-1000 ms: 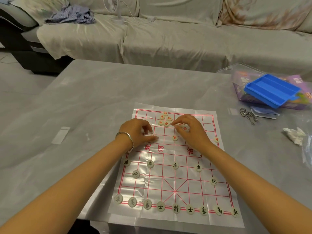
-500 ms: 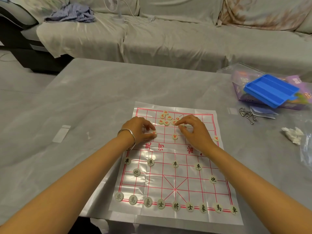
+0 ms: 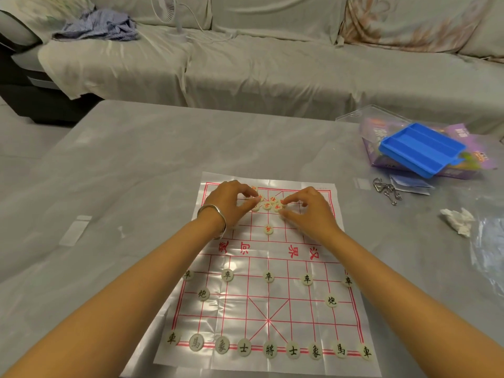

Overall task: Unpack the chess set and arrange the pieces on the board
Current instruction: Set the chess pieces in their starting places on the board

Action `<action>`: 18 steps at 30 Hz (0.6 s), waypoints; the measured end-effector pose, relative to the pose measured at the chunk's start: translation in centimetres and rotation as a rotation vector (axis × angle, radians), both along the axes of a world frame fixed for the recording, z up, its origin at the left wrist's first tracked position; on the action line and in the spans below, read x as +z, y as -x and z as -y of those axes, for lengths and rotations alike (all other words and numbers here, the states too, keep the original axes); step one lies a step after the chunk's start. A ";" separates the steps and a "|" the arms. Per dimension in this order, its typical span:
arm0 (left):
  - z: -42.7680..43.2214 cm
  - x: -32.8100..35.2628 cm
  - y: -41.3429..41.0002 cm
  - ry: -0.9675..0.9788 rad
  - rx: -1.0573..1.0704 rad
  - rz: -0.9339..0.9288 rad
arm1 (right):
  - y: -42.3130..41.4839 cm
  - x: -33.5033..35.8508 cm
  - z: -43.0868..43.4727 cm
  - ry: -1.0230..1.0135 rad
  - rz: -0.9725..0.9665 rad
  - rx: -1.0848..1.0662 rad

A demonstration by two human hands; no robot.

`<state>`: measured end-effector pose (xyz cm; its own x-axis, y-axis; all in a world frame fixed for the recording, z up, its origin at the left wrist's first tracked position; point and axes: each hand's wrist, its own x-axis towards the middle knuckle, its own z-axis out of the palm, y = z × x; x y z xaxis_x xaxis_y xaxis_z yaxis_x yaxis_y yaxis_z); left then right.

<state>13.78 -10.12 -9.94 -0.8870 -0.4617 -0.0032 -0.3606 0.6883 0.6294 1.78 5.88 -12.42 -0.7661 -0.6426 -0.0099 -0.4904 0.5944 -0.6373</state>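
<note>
From the head camera, the board (image 3: 268,271) is a glossy sheet with a red grid, lying on the grey counter (image 3: 136,165). Across its middle, red characters are printed upside down to the wearer: 楚河 and 汉界.

The black pieces (image 3: 268,276) are set out on the board's near half. The nearest row reads 車 馬 象 士 將 士 象 馬 車, with two 炮 above it and five 卒 above those.

The red pieces (image 3: 267,205) sit bunched at the middle of the board's far edge. One reads 馬 and one 仕, and the others are too small to read. A single red one (image 3: 268,229) lies alone between the bunch and the river lettering.

The left hand (image 3: 229,203), with a silver bangle (image 3: 215,221) on its wrist, has its fingers curled at the bunch's left side. Its thumb and forefinger are against pieces there, but I cannot tell whether it is grasping one.

The right hand (image 3: 309,211) is at the bunch's right side, with forefinger and thumb pinched on a red piece (image 3: 277,207).

To the right of the board's far corner, a blue tray (image 3: 420,148) rests tilted on a purple box (image 3: 461,165) whose print is unreadable. Metal puzzle rings (image 3: 387,190) lie between the board and that box. A crumpled tissue (image 3: 458,221) lies farther right of the board. Beyond the board stands a covered sofa (image 3: 272,64).
</note>
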 end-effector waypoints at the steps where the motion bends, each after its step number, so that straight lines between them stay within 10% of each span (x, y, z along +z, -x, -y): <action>1: -0.1 -0.2 0.3 -0.003 0.009 -0.025 | 0.0 -0.1 0.4 -0.013 -0.020 0.012; 18: 1.4 -0.4 -1.6 -0.073 0.156 -0.096 | -0.4 0.2 2.1 -0.043 -0.079 -0.041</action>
